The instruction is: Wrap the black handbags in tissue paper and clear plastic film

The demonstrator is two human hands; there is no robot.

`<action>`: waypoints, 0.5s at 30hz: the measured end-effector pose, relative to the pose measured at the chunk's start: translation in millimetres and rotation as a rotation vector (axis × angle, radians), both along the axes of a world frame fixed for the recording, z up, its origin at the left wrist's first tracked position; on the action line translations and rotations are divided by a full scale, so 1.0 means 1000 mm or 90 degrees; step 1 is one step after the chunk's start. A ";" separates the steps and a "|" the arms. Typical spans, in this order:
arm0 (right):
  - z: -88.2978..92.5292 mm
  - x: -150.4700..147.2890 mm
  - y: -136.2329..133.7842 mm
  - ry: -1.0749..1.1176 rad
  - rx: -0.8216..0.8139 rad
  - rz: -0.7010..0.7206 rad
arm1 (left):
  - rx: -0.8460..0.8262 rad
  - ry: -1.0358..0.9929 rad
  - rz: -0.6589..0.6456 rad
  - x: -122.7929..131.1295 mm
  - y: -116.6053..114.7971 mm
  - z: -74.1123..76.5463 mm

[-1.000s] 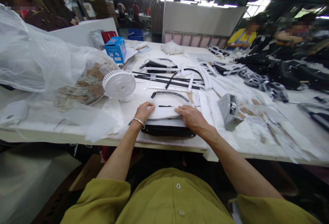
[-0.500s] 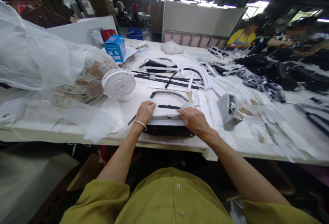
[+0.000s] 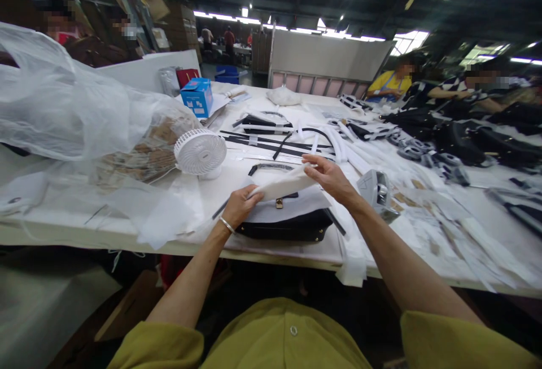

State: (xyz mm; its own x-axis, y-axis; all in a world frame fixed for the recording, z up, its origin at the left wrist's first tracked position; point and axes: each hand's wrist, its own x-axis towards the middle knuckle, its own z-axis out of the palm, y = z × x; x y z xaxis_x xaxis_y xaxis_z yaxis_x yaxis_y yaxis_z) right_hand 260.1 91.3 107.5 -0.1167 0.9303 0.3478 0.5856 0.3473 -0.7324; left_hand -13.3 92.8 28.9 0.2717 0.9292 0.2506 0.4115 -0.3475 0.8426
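Observation:
A black handbag lies at the table's front edge, with white sheeting over its upper part and a gold clasp showing. Its wrapped handle arches behind it. Above the bag I hold a folded strip of white wrapping sheet stretched at a slant. My left hand pinches the strip's lower left end. At the upper right end my right hand has its thumb and fingers closed on it. A dark strap sticks out on the bag's right side.
A white fan stands to the left, before a large plastic bag of packing and a blue box. To the right is a grey tape dispenser. Black straps lie behind. Co-workers sit at the far right near piled black bags.
My right hand has lifted up and away, and the white strip now slants upward to the right. My left hand has come slightly nearer, and the clasp is more exposed.

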 end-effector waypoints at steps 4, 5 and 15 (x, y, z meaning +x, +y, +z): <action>0.006 -0.008 -0.007 -0.123 0.245 -0.009 | -0.022 -0.018 -0.013 -0.002 0.003 0.002; 0.007 -0.011 -0.009 -0.185 0.286 0.003 | -0.024 -0.016 -0.013 -0.002 0.003 0.003; -0.001 -0.044 -0.002 -0.504 0.211 0.038 | -0.004 -0.020 -0.017 -0.001 -0.001 0.004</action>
